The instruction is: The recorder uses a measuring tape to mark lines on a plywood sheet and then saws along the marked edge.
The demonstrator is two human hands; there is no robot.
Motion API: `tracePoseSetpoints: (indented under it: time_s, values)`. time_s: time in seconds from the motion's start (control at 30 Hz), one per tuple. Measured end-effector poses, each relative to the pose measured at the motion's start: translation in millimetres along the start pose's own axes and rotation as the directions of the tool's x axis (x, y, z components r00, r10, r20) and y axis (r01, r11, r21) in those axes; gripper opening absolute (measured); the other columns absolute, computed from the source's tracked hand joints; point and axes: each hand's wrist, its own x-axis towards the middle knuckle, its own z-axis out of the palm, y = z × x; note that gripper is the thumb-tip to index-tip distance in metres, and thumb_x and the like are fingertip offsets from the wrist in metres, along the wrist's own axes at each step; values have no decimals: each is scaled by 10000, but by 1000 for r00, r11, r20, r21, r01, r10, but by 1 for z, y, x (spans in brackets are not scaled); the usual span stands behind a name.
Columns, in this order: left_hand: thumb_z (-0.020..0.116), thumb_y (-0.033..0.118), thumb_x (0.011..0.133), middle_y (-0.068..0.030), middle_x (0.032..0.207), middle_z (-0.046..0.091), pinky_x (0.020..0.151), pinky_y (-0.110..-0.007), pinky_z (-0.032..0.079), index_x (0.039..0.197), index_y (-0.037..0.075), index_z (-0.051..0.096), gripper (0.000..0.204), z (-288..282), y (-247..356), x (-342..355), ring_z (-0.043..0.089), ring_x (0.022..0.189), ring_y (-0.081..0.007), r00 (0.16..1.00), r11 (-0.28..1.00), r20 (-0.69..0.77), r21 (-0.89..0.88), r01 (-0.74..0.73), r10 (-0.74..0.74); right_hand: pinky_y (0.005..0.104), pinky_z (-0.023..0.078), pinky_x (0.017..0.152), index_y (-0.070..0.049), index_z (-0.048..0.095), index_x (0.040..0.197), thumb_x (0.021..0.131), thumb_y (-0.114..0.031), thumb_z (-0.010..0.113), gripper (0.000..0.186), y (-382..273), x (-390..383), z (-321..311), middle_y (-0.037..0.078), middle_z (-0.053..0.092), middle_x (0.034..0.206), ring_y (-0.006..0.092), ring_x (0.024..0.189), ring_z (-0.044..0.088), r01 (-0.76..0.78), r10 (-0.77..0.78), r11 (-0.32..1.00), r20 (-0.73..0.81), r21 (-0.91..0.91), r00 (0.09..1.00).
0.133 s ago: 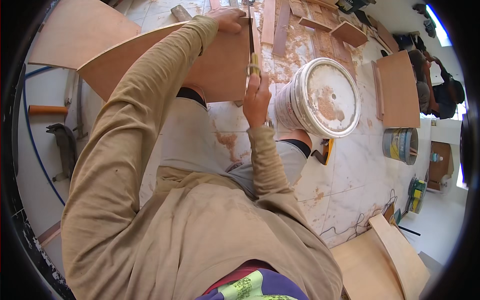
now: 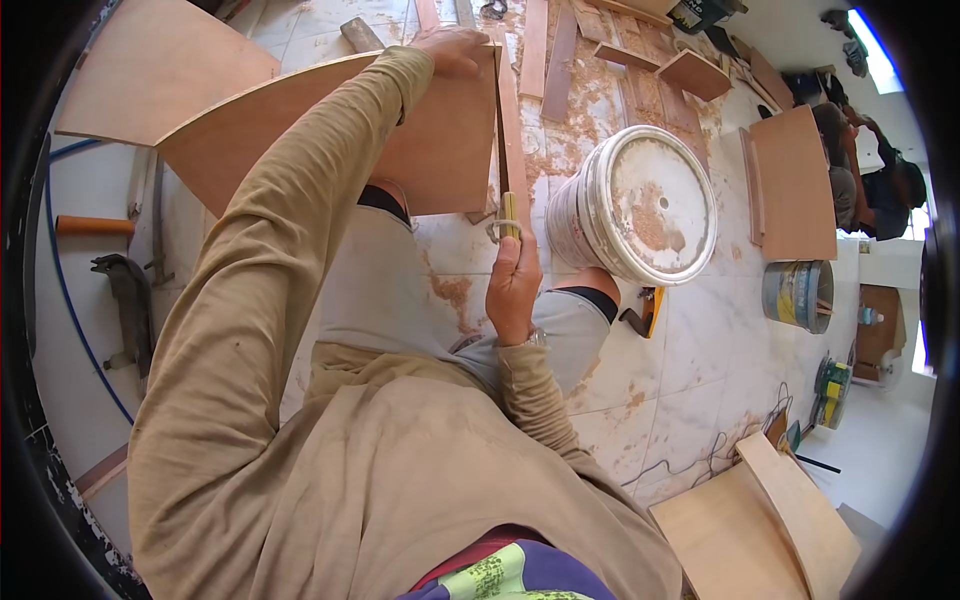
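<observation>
A plywood panel (image 2: 330, 115) with a curved far-left edge lies across my left knee. My left hand (image 2: 452, 48) grips its far right corner, fingers bent over the face. My right hand (image 2: 514, 285) is closed round the yellow handle of a handsaw (image 2: 509, 207). Its thin dark blade shows nearly edge-on along the panel's right side, pointing away from me. A pale ring sits round the handle just above my fingers. The teeth cannot be made out. A narrow wooden strip (image 2: 511, 130) runs just right of the blade.
A lidded white bucket (image 2: 665, 210) stands close to my right knee, with a yellow-and-black tool (image 2: 648, 312) beside it. Cut boards (image 2: 562, 65) and sawdust lie beyond. Another plywood sheet (image 2: 175, 65) is at far left. A person (image 2: 850, 165) is at far right.
My right hand has drawn the handsaw back toward me, bringing the handle below the panel's near edge. My left hand stays on the panel's corner.
</observation>
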Motion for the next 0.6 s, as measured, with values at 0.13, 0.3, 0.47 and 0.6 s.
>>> tracePoseSetpoints:
  time_s: [0.13,0.3,0.47,0.6]
  values:
    - [700,406,834,-136,1460,552,1137,-437,394,1485,143,483,735,8,10,-9,500,1365,-314,997,1000,-74,13,-2,3,504,457,596,-5,599,1133,1054,-307,455,344,10,71,34,306,619,791,476,682,620,21,-21,1000,-11,-6,1000]
    - [691,367,818,-121,1473,543,1134,-439,398,1507,170,450,756,-2,16,-9,498,1371,-300,998,999,22,-14,52,-51,540,441,539,-27,590,1102,1042,-360,472,358,-1,143,69,290,616,679,499,651,628,143,-149,988,-100,-63,984]
    - [694,378,821,-103,1506,513,1145,-439,386,1505,172,453,754,4,9,-6,470,1398,-288,999,1000,-36,-23,14,-15,439,532,652,-77,607,1214,1032,-261,505,278,22,5,0,214,708,848,370,761,712,10,-10,995,5,-98,1000]
    - [679,351,820,-104,1492,528,1137,-435,396,1502,172,458,738,12,9,-5,482,1389,-286,996,1000,-92,-5,20,-20,451,538,688,-60,612,1203,1028,-244,513,273,30,-3,2,230,712,898,366,810,720,71,-71,997,-36,-4,997]
